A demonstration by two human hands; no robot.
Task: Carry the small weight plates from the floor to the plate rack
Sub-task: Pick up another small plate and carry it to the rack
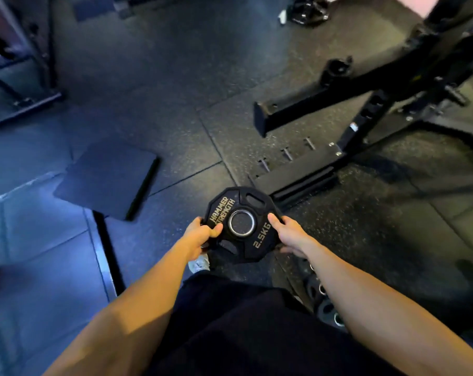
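A small black 2.5 kg weight plate [242, 222] with a metal-ringed centre hole is held flat in front of me, above the floor. My left hand [200, 236] grips its left edge with the thumb on top. On the right edge my right hand [289, 234] grips the same way. Several more small black plates [323, 299] lie low on the right beside my right forearm, partly hidden by it. A black metal rack frame [365, 104] with short pegs [286, 153] on its base stands ahead to the right.
A dark square mat [107, 177] lies on the rubber floor to the left. Another black frame [26, 99] stands at the far left. A raised platform edge [105, 245] runs beside my left arm. A barbell collar [337, 67] rests on the rack beam.
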